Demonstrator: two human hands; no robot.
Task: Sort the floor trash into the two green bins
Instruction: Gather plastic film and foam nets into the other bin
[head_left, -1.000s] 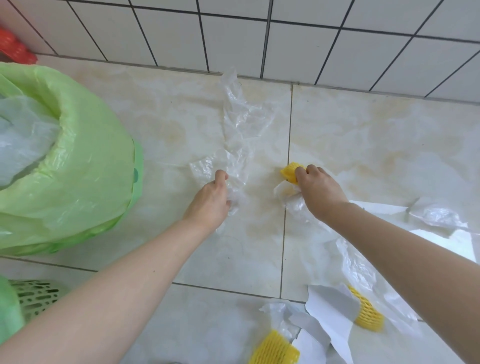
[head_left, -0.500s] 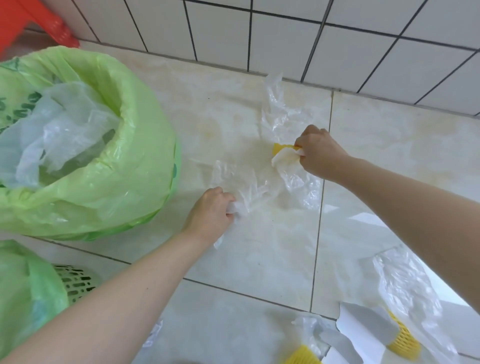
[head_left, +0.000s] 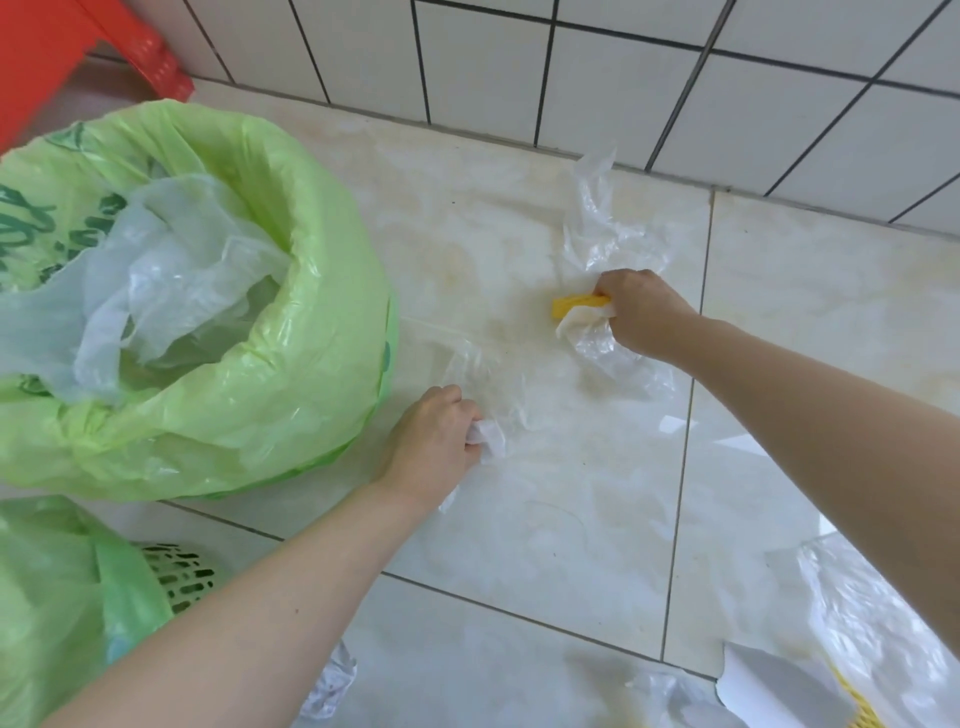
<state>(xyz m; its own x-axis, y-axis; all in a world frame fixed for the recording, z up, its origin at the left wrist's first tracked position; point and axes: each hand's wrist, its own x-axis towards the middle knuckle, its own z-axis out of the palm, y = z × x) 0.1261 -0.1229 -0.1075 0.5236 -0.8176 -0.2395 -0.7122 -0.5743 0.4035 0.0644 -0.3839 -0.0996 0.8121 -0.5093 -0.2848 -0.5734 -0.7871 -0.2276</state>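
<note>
Here two green-lined bins stand at the left, the far bin (head_left: 218, 332) holding clear bags, the near bin (head_left: 62, 613) at the frame edge. The left hand (head_left: 434, 441) grips a clear plastic bag (head_left: 488, 384); the right hand (head_left: 641, 312) clutches yellow foam netting (head_left: 574, 304) with more film. The floor (head_left: 545, 519) is glossy beige tile under a white-tiled wall (head_left: 597, 78), a red stool (head_left: 47, 57) far left.
</note>
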